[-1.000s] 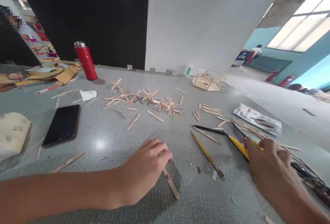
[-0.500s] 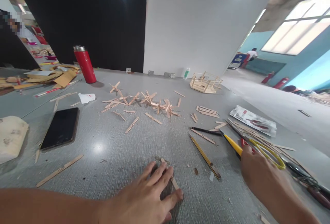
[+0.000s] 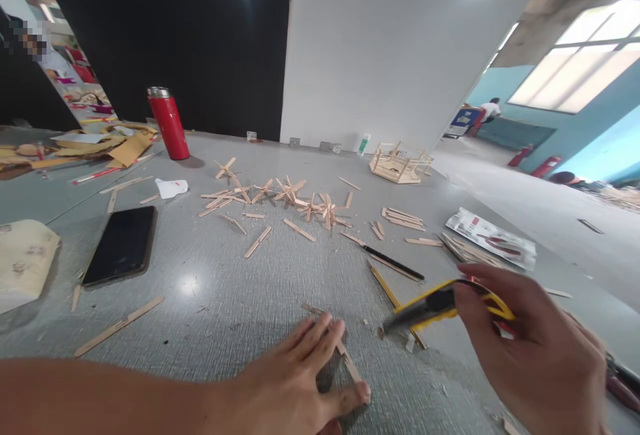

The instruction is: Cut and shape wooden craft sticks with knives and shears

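Observation:
My left hand (image 3: 300, 371) rests on the grey table with its fingers stretched out. Its fingertips press on a notched wooden stick (image 3: 349, 357), and the thumb touches the near end; part of the stick is hidden under the fingers. My right hand (image 3: 530, 335) is closed around a yellow-and-black utility knife (image 3: 425, 308), blurred by motion, which points left above the table. Below the knife lies a brass-coloured pencil-like tool (image 3: 384, 286). A slim black craft knife (image 3: 393, 261) lies just beyond it.
Crossed wooden sticks (image 3: 287, 191) lie across the middle. Farther back stand a wooden stick frame (image 3: 400, 167) and a red flask (image 3: 169, 125). A phone (image 3: 121, 246) lies at left. At right are a white packet (image 3: 493, 238) and a stack of sticks (image 3: 403, 218).
My right hand has picked up the utility knife from the right side and brought it left, toward the stick. The craft knife has shifted left. My left hand stays on the stick.

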The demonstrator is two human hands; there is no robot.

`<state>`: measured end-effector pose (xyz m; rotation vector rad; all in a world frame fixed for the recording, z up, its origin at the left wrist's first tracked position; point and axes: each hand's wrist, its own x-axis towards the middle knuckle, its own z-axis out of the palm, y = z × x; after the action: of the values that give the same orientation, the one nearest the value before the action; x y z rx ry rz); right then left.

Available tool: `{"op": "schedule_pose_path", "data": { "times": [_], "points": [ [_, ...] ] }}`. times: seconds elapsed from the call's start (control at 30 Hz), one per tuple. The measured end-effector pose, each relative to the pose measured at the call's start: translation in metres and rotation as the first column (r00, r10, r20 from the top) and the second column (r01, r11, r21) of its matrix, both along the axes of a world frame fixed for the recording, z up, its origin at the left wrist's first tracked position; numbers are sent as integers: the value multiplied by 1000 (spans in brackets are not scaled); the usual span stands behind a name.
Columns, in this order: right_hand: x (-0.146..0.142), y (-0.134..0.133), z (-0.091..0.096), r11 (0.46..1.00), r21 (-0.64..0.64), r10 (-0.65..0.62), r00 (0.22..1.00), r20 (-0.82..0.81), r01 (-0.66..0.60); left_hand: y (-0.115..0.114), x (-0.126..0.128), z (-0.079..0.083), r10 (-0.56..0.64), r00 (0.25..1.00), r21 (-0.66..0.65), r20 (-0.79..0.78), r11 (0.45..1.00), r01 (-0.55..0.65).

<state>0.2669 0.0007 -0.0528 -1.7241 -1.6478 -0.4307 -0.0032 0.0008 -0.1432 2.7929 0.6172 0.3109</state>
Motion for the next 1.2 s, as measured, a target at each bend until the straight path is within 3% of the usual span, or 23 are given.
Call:
{"op": "schedule_pose_path", "data": {
  "times": [0.13,0.27,0.33,0.43,0.5,0.53,0.6,0.7,0.93,1.03,1.2],
  "points": [
    [-5,2,-11,985,-21,170,985,-26,-170,-4,-1,12,61,996,-24,-59,998,-63],
    [1,8,-18,956,-105,235,927,-293,-275,-5,-3,9,38,999,-32,-25,999,-39],
    [7,10,-21,875,-249,307,874,-376,-415,-3,-3,4,31,1000,-20,0,999,-31],
    [15,7,-23,672,-510,340,835,-432,-537,0,-5,2,28,999,-6,34,1000,-28],
    [14,3,-24,663,-569,197,847,-494,-486,3,-7,7,24,999,-21,49,1000,-23],
    [12,1,-25,678,-578,102,837,-537,-454,4,-8,10,23,998,-33,55,999,-21],
    [4,-2,-28,657,-590,12,788,-615,-470,6,-9,15,25,998,-64,59,998,-21],
    [-10,-4,-36,560,-581,150,762,-630,-591,8,-10,18,40,997,-97,66,995,-34],
    [-28,-4,-58,585,-519,322,765,-557,-624,10,-9,14,31,992,-69,122,997,-23],
    [-35,-1,-57,645,-457,428,785,-449,-613,12,-8,14,15,993,-50,116,999,-10],
    [-41,2,-51,699,-386,491,796,-354,-602,12,-9,14,-2,994,-26,107,1000,5]
  ]
}}
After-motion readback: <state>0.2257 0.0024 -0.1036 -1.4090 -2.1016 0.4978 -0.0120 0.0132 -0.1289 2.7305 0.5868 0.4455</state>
